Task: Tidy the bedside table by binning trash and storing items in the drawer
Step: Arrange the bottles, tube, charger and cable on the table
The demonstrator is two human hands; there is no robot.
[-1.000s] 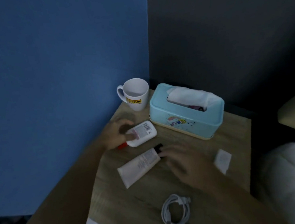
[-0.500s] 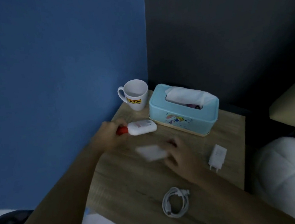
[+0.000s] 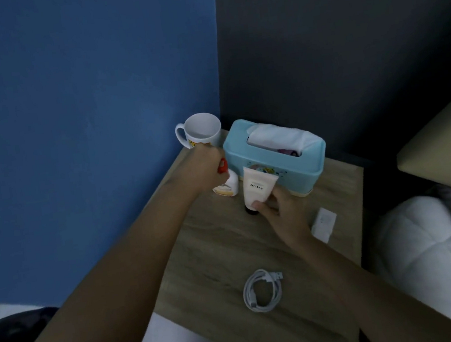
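My left hand (image 3: pixel 204 170) grips a small white bottle (image 3: pixel 227 188) by its red cap, holding it upright on the wooden bedside table (image 3: pixel 217 259). My right hand (image 3: pixel 281 213) holds a white cream tube (image 3: pixel 257 188) upright, its dark cap down on the table, just in front of the blue tissue box (image 3: pixel 276 155). The two items stand side by side, close together. A coiled white cable (image 3: pixel 262 290) lies near the front of the table. A white charger plug (image 3: pixel 323 224) lies to the right of my right wrist.
A white mug (image 3: pixel 201 130) stands in the back left corner against the blue wall. White bedding (image 3: pixel 436 253) and a beige headboard (image 3: pixel 446 145) lie to the right of the table. White floor shows below the table's front edge.
Both items lay flat a second ago. My left hand took the bottle by its cap and my right hand picked up the tube; both now stand upright by the tissue box.
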